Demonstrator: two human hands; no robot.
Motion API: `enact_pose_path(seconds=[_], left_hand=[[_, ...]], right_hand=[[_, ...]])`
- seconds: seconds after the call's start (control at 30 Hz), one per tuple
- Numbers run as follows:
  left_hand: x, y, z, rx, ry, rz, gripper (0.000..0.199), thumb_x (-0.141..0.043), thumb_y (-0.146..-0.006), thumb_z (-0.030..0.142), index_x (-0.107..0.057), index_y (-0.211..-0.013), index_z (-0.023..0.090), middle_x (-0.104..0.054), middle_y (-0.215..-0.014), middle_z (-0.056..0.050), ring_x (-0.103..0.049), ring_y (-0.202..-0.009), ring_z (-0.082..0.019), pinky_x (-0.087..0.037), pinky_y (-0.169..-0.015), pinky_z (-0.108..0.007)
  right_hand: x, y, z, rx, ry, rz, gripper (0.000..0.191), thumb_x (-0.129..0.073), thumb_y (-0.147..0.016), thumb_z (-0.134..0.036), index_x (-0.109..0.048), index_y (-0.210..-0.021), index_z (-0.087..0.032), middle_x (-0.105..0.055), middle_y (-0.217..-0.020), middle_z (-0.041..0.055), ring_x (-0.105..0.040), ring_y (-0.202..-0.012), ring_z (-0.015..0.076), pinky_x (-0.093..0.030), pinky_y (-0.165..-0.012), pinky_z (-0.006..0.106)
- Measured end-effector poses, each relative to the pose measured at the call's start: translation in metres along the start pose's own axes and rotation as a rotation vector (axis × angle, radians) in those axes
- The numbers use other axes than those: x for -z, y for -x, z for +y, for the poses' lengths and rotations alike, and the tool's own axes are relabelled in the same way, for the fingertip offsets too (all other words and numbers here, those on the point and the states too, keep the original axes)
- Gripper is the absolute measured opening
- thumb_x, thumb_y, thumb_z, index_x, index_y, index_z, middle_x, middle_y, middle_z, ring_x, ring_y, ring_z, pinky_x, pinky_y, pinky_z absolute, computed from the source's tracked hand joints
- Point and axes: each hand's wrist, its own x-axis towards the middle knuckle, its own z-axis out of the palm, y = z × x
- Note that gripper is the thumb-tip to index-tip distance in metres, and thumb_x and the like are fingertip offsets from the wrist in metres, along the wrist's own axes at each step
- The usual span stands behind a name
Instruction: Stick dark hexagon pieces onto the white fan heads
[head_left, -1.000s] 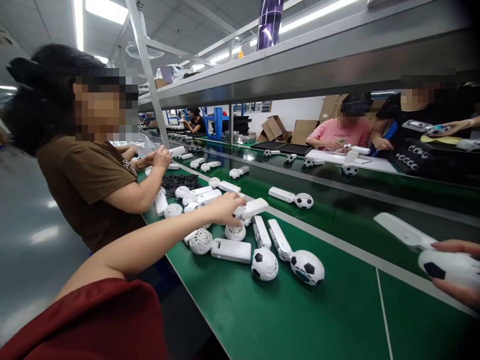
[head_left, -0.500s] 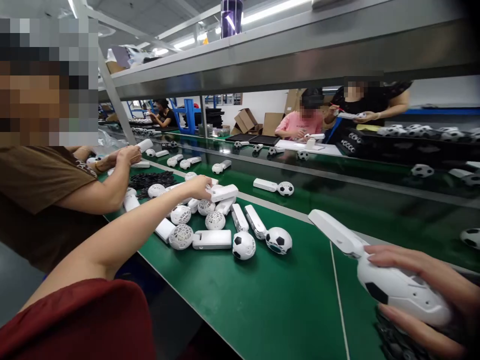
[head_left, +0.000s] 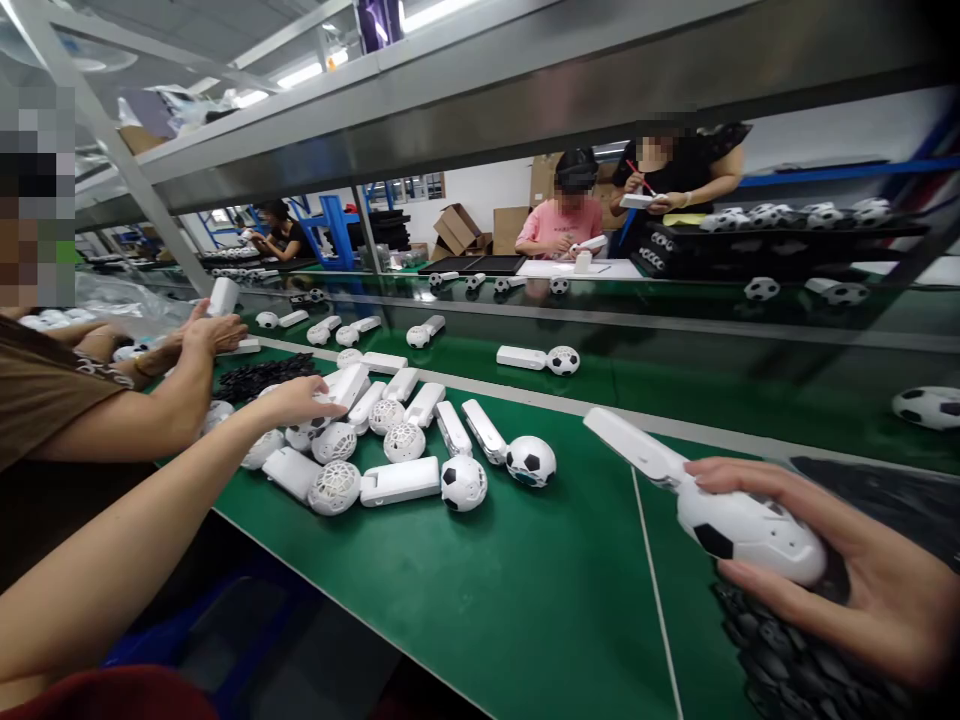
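Note:
In my right hand [head_left: 840, 560], fingers and thumb wrap round the football-patterned head of a white handheld fan [head_left: 750, 535], its handle pointing up and to the left. Stretched over the pile at left, my left hand [head_left: 300, 400] has its fingers on another white handheld fan [head_left: 346, 388], partly covering it. Around it lie several similar fans; one in front has a bare white lattice head [head_left: 334, 487]. At the near right of the pile rest two fans with black-and-white heads, one of them with its ball [head_left: 531, 461] turned toward me.
Dark small parts [head_left: 795, 650] lie heaped beneath my right hand, and another dark heap [head_left: 266, 377] sits beyond the pile. Fans are spread along the conveyor [head_left: 637, 365]. A co-worker's hands [head_left: 206, 330] hold a white piece at left. Overhead runs a metal shelf [head_left: 450, 110].
My left hand has drawn back leftward with its fan, lower over the pile. My right hand still holds its fan in much the same pose. The camera view has turned somewhat to the right.

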Motion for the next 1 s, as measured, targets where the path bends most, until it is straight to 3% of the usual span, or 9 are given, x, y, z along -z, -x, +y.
enact_pose_path(seconds=[0.1, 0.2, 0.33, 0.43, 0.53, 0.6, 0.7, 0.8, 1.0], left_hand=[[0.004, 0.011, 0.021, -0.028, -0.037, 0.092, 0.051, -0.058, -0.067, 0.05, -0.053, -0.104, 0.016, -0.06, -0.112, -0.014, -0.054, -0.103, -0.033, -0.044, -0.083, -0.043], [0.005, 0.044, 0.074, -0.22, -0.026, 0.285, 0.056, -0.054, -0.073, 0.047, -0.042, -0.121, 0.02, -0.043, -0.134, -0.01, -0.03, -0.127, -0.032, -0.027, -0.101, -0.049], [-0.014, 0.111, 0.172, -1.004, 0.186, 0.285, 0.062, -0.057, -0.072, 0.054, -0.04, -0.125, 0.028, -0.041, -0.136, -0.005, -0.027, -0.131, -0.024, -0.017, -0.11, -0.04], [-0.036, 0.142, 0.233, -1.361, 0.208, 0.001, 0.074, -0.068, -0.067, 0.046, -0.035, -0.13, 0.022, -0.043, -0.135, -0.01, -0.032, -0.127, -0.03, -0.01, -0.11, -0.049], [-0.047, 0.146, 0.262, -1.406, 0.284, -0.359, 0.078, -0.069, -0.069, 0.038, -0.029, -0.133, 0.018, -0.056, -0.121, -0.01, -0.054, -0.108, -0.025, -0.04, -0.094, -0.038], [-0.047, 0.138, 0.264, -1.42, 0.311, -0.439, 0.081, -0.07, -0.066, 0.043, -0.03, -0.133, 0.02, -0.056, -0.121, -0.009, -0.054, -0.107, -0.024, -0.044, -0.087, -0.032], [-0.049, 0.114, 0.255, -1.434, 0.295, -0.249, 0.083, -0.071, -0.061, 0.052, -0.036, -0.13, 0.021, -0.048, -0.13, -0.009, -0.041, -0.12, -0.026, -0.031, -0.101, -0.036], [-0.059, 0.085, 0.247, -1.241, 0.15, -0.005, 0.087, -0.067, -0.063, 0.057, -0.03, -0.134, 0.023, -0.034, -0.14, -0.012, -0.026, -0.129, -0.03, -0.018, -0.106, -0.048], [-0.07, 0.061, 0.242, -1.079, -0.165, 0.1, 0.037, -0.062, -0.071, 0.029, -0.053, -0.106, 0.02, -0.053, -0.112, -0.009, -0.05, -0.1, -0.026, -0.037, -0.09, -0.041]], right_hand=[[0.003, 0.007, 0.0, -0.049, -0.086, -0.13, 0.044, -0.057, -0.074, -0.041, -0.041, -0.115, -0.042, -0.044, -0.13, 0.0052, -0.051, -0.113, 0.0281, -0.055, -0.074, 0.03], [0.003, 0.015, -0.003, 0.044, -0.156, -0.229, 0.046, -0.062, -0.072, -0.035, -0.044, -0.114, -0.037, -0.044, -0.129, 0.0055, -0.049, -0.115, 0.028, -0.051, -0.084, 0.032], [-0.001, 0.02, -0.016, 0.133, -0.271, -0.412, 0.04, -0.068, -0.066, -0.03, -0.053, -0.103, -0.032, -0.05, -0.12, 0.005, -0.054, -0.109, 0.0239, -0.049, -0.085, 0.03], [-0.002, 0.023, -0.026, 0.171, -0.343, -0.489, 0.036, -0.07, -0.062, -0.026, -0.056, -0.095, -0.029, -0.053, -0.115, 0.0038, -0.056, -0.104, 0.0205, -0.047, -0.086, 0.027], [0.001, 0.03, -0.026, 0.195, -0.364, -0.516, 0.038, -0.069, -0.057, -0.019, -0.057, -0.092, -0.028, -0.055, -0.113, 0.0028, -0.056, -0.104, 0.02, -0.045, -0.088, 0.026], [0.003, 0.036, -0.022, 0.191, -0.345, -0.513, 0.039, -0.069, -0.056, -0.017, -0.056, -0.092, -0.029, -0.055, -0.113, 0.0026, -0.056, -0.104, 0.02, -0.046, -0.087, 0.026], [0.003, 0.041, -0.011, 0.152, -0.252, -0.432, 0.037, -0.067, -0.062, -0.021, -0.055, -0.095, -0.03, -0.054, -0.115, 0.0039, -0.056, -0.104, 0.0202, -0.049, -0.083, 0.025], [-0.001, 0.035, -0.002, 0.086, -0.132, -0.266, 0.034, -0.063, -0.069, -0.025, -0.054, -0.102, -0.029, -0.051, -0.119, 0.0063, -0.053, -0.109, 0.0219, -0.048, -0.086, 0.028], [-0.022, -0.006, 0.006, 0.079, -0.039, -0.142, 0.034, -0.058, -0.073, -0.023, -0.052, -0.107, -0.026, -0.047, -0.119, 0.0073, -0.049, -0.112, 0.0222, -0.044, -0.092, 0.034]])
